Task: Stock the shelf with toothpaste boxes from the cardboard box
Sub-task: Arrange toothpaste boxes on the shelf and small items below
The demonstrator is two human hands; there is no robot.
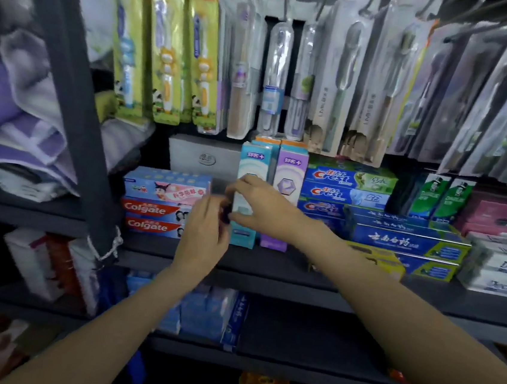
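Shelf, dark, middle tier. Teal box: toothpaste carton standing upright, long axis vertical, printed face outward, base on the shelf, touching the purple box on its right, which stands likewise.

Right hand: fingers curled round the teal box at mid-height, thumb below, holding it. Left hand: just beside the teal box's lower left edge, fingers bent toward a small dark item at the fingertips; whether it grips anything cannot be told.

Left of the hands: two Colgate boxes lying flat, long axes left to right, a pink-and-blue box stacked on them. Right: Crest boxes stacked flat, then blue boxes flat, green boxes upright behind.

Above: toothbrush packs hanging in a row. Cardboard box: not in sight.
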